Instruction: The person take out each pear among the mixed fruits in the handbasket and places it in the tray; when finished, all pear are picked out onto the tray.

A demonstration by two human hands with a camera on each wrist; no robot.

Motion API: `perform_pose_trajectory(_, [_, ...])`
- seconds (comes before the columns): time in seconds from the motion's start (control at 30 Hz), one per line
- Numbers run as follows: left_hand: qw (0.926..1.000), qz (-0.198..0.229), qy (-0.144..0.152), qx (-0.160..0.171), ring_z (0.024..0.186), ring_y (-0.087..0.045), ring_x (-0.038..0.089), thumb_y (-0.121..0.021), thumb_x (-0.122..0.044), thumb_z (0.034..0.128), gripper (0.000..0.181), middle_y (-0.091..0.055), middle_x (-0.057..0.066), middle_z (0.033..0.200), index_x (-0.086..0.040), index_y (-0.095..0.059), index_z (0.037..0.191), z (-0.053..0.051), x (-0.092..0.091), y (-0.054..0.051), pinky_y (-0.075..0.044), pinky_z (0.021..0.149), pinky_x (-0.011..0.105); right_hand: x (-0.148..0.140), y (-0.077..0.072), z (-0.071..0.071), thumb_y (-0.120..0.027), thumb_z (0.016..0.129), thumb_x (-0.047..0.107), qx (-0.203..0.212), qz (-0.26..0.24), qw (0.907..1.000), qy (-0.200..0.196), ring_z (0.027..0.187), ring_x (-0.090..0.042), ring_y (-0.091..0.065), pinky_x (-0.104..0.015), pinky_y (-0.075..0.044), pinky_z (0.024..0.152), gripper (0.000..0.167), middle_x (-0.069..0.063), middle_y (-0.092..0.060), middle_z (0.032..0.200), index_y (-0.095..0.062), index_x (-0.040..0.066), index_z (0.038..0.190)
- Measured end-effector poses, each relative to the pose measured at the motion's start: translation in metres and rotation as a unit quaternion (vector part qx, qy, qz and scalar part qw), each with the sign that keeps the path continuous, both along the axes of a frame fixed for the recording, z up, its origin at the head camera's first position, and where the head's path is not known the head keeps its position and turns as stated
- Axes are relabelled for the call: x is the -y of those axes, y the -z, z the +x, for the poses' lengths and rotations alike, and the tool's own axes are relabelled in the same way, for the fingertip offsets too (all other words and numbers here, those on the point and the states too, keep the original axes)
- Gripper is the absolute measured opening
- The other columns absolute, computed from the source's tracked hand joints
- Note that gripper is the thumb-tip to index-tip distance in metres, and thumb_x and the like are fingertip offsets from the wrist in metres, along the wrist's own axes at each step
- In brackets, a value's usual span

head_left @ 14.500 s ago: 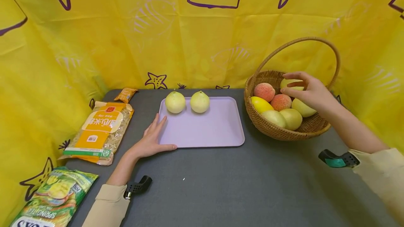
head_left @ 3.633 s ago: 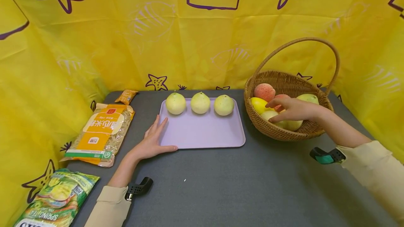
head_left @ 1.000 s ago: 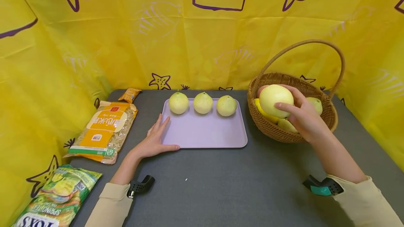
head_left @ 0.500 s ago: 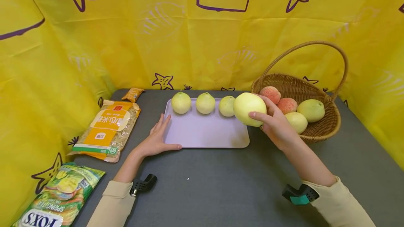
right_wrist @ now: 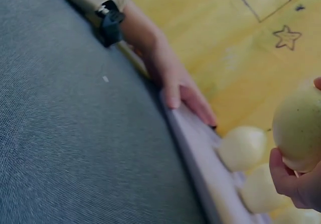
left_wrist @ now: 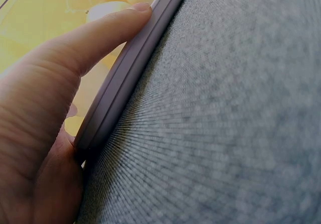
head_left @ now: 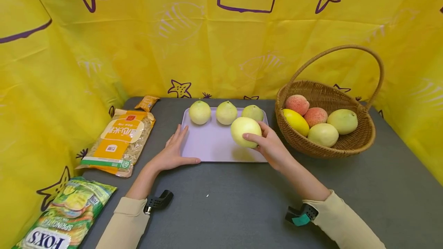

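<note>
My right hand (head_left: 271,147) holds a pale yellow-green round fruit (head_left: 245,130) over the right half of the lilac tray (head_left: 204,147), thumb on its near side. Small dark specks dot the skin of this held fruit (right_wrist: 300,126) in the right wrist view. Along the tray's far edge stand three similar fruits: one at left (head_left: 200,112), one in the middle (head_left: 226,113), and one at right (head_left: 252,113), partly hidden. My left hand (head_left: 171,155) rests at the tray's near left corner, fingers spread. Its thumb (left_wrist: 108,33) touches the tray rim (left_wrist: 125,78).
A wicker basket (head_left: 360,141) with a tall handle stands at right, holding peaches (head_left: 297,105), a yellow fruit (head_left: 296,122) and pale green fruits (head_left: 342,121). At left lie an orange-labelled bag (head_left: 117,141), a small orange packet (head_left: 147,103) and a green FOX'S bag (head_left: 69,210).
My right hand has lifted a pale fruit from the basket and carried it left over the tray. The row on the tray grew from two fruits to three earlier. My left hand stays at the corner.
</note>
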State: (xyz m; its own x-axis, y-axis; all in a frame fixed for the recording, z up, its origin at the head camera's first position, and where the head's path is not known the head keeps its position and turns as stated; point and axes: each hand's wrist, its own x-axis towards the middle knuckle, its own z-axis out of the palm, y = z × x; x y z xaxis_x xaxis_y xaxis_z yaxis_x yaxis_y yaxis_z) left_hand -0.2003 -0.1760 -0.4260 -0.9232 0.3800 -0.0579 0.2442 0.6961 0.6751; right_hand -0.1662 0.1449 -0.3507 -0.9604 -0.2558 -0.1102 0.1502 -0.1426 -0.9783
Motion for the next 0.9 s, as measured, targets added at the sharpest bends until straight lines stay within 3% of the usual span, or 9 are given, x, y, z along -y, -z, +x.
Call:
perform_pose_trajectory(0.13, [1.0, 0.0, 0.0, -0.001, 0.143, 0.003, 0.05, -0.08, -0.055, 0.0729, 0.121, 0.013, 0.019, 0.161, -0.012, -0.005, 0.158, -0.001, 0.0, 0.001, -0.004, 0.107, 0.07, 0.015, 0.013, -0.004, -0.065, 0.086, 0.009, 0.009, 0.021, 0.9997, 0.0, 0.102, -0.021, -0.055, -0.029, -0.05, 0.083, 0.066, -0.018, -0.045, 0.132, -0.034, 0.0, 0.144])
perform_pose_trajectory(0.3, [1.0, -0.001, 0.001, -0.006, 0.143, 0.002, 0.051, -0.081, -0.055, 0.0723, 0.122, 0.012, 0.019, 0.161, -0.012, -0.005, 0.158, -0.001, 0.0, 0.002, -0.004, 0.107, 0.07, 0.032, 0.026, -0.009, -0.072, 0.082, 0.013, 0.016, 0.085, 0.9962, 0.002, 0.102, -0.023, -0.052, -0.029, -0.047, 0.076, 0.069, -0.016, -0.047, 0.13, -0.039, 0.004, 0.141])
perform_pose_trajectory(0.6, [0.9999, -0.005, 0.0, -0.011, 0.143, 0.001, 0.05, -0.081, -0.054, 0.072, 0.122, 0.011, 0.02, 0.161, -0.01, -0.007, 0.158, -0.001, 0.0, 0.001, -0.005, 0.107, 0.069, 0.054, 0.045, -0.019, -0.08, 0.076, 0.013, -0.032, 0.13, 0.991, -0.009, 0.107, -0.024, -0.054, -0.033, -0.043, 0.091, 0.067, -0.012, -0.055, 0.124, -0.047, 0.004, 0.134])
perform_pose_trajectory(0.9, [1.0, -0.001, 0.0, -0.01, 0.142, 0.001, 0.051, -0.081, -0.054, 0.0722, 0.121, 0.012, 0.02, 0.161, -0.01, -0.007, 0.158, 0.0, 0.0, 0.002, -0.006, 0.107, 0.069, 0.067, 0.051, -0.025, -0.083, 0.075, 0.023, -0.067, 0.2, 0.9771, -0.027, 0.105, -0.023, -0.054, -0.036, -0.044, 0.088, 0.072, -0.005, -0.058, 0.125, -0.052, 0.013, 0.139])
